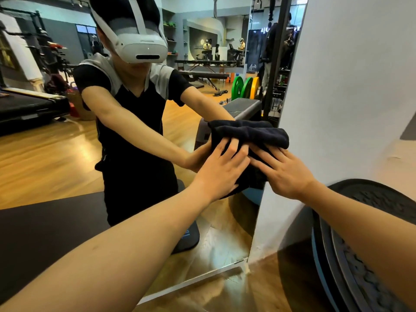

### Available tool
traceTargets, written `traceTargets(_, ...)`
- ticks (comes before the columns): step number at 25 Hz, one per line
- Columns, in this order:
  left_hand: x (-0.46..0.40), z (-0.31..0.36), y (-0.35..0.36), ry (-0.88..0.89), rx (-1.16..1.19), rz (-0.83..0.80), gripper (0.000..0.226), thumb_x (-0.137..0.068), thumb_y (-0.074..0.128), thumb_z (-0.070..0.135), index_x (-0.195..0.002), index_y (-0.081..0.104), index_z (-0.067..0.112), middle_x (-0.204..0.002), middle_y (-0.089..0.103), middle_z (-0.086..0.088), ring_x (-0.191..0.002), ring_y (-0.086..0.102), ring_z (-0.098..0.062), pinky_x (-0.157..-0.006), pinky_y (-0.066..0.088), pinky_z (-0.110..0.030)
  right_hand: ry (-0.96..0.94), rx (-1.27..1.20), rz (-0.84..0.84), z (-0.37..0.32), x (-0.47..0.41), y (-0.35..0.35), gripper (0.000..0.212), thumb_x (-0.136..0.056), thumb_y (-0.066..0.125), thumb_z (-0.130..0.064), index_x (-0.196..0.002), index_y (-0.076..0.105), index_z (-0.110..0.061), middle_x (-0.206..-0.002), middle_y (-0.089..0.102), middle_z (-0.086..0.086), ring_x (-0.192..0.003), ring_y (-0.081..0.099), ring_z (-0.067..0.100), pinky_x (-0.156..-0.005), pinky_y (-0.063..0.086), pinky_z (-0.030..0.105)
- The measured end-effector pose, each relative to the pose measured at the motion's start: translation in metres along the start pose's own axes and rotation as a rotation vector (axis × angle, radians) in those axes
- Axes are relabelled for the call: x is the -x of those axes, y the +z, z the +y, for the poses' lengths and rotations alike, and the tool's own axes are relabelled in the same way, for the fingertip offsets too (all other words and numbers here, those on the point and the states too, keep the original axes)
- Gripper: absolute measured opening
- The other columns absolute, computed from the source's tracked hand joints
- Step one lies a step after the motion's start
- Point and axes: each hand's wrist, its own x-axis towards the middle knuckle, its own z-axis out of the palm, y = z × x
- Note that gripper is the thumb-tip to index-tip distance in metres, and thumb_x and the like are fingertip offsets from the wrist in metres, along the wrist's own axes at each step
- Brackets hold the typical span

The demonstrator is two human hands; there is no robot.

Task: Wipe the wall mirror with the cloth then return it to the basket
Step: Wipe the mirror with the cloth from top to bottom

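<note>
A large wall mirror (56, 154) fills the left and middle of the view and reflects a person with a headset. A dark folded cloth (258, 134) lies flat against the mirror near its right edge. My left hand (221, 170) presses on the cloth's lower left part with fingers spread and straight. My right hand (281, 170) presses on its lower right part, fingers also straight. Both arms reach forward from the bottom of the frame. No basket is in view.
A white wall (349, 86) borders the mirror on the right. Round grey and blue balance discs (351, 233) lean against that wall at the lower right. A wooden floor (281, 287) runs along the mirror's bottom edge. Gym benches and coloured weight plates appear only as reflections.
</note>
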Motion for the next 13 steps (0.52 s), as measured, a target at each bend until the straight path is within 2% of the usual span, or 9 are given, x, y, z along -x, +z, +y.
traceTargets(2, -0.010, 0.007, 0.004, 0.019, 0.000, 0.018, 0.066, -0.087, 0.054, 0.056, -0.133, 0.051, 0.010, -0.147, 0.043, -0.016, -0.138, 0.023, -0.044, -0.120, 0.017, -0.058, 0.019, 0.009, -0.013, 0.008, 0.009, 0.004, 0.064, -0.099, 0.046, -0.019, -0.159, 0.024, -0.018, -0.166, 0.022, 0.014, -0.155, 0.014, 0.039, -0.126, 0.017, 0.054)
traceTargets(5, -0.019, 0.012, 0.011, 0.074, -0.007, 0.025, 0.063, -0.090, 0.047, 0.052, -0.136, 0.049, 0.009, -0.149, 0.041, -0.017, -0.140, 0.023, -0.044, -0.121, 0.015, -0.058, 0.053, 0.003, 0.008, 0.007, 0.021, 0.013, 0.063, -0.099, 0.049, -0.019, -0.158, 0.027, -0.015, -0.165, 0.023, 0.017, -0.154, 0.013, 0.043, -0.125, 0.019, 0.056)
traceTargets(8, -0.017, 0.020, 0.018, 0.066, -0.015, 0.013, 0.065, -0.092, 0.050, 0.052, -0.139, 0.046, 0.007, -0.150, 0.039, -0.018, -0.140, 0.021, -0.044, -0.121, 0.013, -0.058, 0.082, 0.008, 0.005, -0.002, 0.029, 0.024, 0.066, -0.097, 0.054, -0.019, -0.158, 0.029, -0.012, -0.165, 0.020, 0.018, -0.153, 0.012, 0.045, -0.124, 0.021, 0.059)
traceTargets(13, 0.001, 0.053, 0.034, 0.106, -0.067, -0.051, 0.067, -0.096, 0.048, 0.052, -0.144, 0.041, 0.007, -0.150, 0.038, -0.018, -0.141, 0.029, -0.043, -0.121, 0.017, -0.058, 0.115, -0.003, -0.041, -0.024, 0.058, 0.048, 0.061, -0.096, 0.052, -0.018, -0.154, 0.035, -0.011, -0.161, 0.031, 0.022, -0.147, 0.025, 0.052, -0.123, 0.022, 0.057)
